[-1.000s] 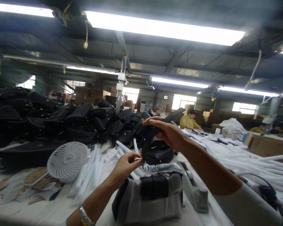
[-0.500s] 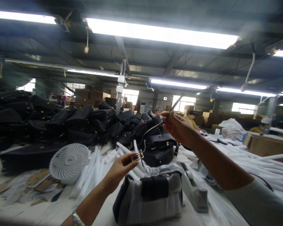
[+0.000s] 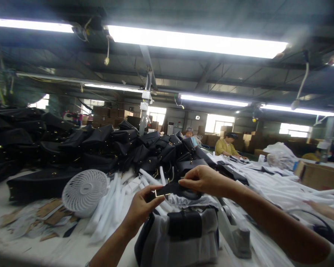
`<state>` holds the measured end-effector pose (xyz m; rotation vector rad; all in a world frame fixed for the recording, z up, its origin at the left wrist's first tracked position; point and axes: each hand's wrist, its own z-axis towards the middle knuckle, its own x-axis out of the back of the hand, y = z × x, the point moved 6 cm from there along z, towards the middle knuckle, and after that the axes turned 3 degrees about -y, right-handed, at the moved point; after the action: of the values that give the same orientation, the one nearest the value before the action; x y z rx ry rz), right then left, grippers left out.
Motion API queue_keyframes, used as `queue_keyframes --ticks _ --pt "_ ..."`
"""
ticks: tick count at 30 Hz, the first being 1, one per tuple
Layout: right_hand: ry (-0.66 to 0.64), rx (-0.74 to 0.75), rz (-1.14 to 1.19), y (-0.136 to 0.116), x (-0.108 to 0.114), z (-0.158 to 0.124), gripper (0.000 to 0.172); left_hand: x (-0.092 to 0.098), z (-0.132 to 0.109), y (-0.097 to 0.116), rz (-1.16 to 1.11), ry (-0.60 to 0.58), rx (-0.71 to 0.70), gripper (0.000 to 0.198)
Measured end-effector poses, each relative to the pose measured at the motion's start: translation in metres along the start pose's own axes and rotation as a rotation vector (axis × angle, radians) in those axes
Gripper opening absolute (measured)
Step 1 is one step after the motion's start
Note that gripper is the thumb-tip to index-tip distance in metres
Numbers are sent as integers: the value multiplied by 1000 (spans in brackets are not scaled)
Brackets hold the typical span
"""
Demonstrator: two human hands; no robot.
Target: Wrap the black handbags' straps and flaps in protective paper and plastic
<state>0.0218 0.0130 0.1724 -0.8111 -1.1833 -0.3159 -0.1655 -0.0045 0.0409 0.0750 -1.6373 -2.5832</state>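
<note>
My left hand (image 3: 144, 204) is closed, thumb and fingers pinching a gold-coloured metal buckle (image 3: 161, 194). A black strap (image 3: 172, 189) runs from the buckle toward my right hand (image 3: 199, 180), whose thumb and fingertips are pinched together on it. Both hands are above a black handbag (image 3: 185, 225), which stands upright on the table with thin white wrapping over its front and top. Part of the strap is hidden behind my fingers.
Black bags (image 3: 97, 146) are heaped along the table's far side. A white fan (image 3: 85, 191) stands at left beside white tubes (image 3: 108, 207) and scraps (image 3: 48, 213). Another person's hand (image 3: 317, 207) is at the right edge. Two people sit farther back, near a cardboard box (image 3: 320, 176).
My right hand has come down from its raised position toward my left hand, and the strap that was pulled up taut is now low. Another person's arm has appeared at right.
</note>
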Motion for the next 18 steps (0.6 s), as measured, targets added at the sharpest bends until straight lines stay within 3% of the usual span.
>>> queue_keyframes --ticks 11,14,18 --pt "111 -40 -430 -13 -13 10 28 -12 -3 18 248 -54 -219 30" --pt "77 -21 -359 -7 -18 16 32 -9 -3 17 266 -51 -224 30" --pt "-60 -38 -139 16 -33 23 38 -5 -4 14 230 -47 -223 29"
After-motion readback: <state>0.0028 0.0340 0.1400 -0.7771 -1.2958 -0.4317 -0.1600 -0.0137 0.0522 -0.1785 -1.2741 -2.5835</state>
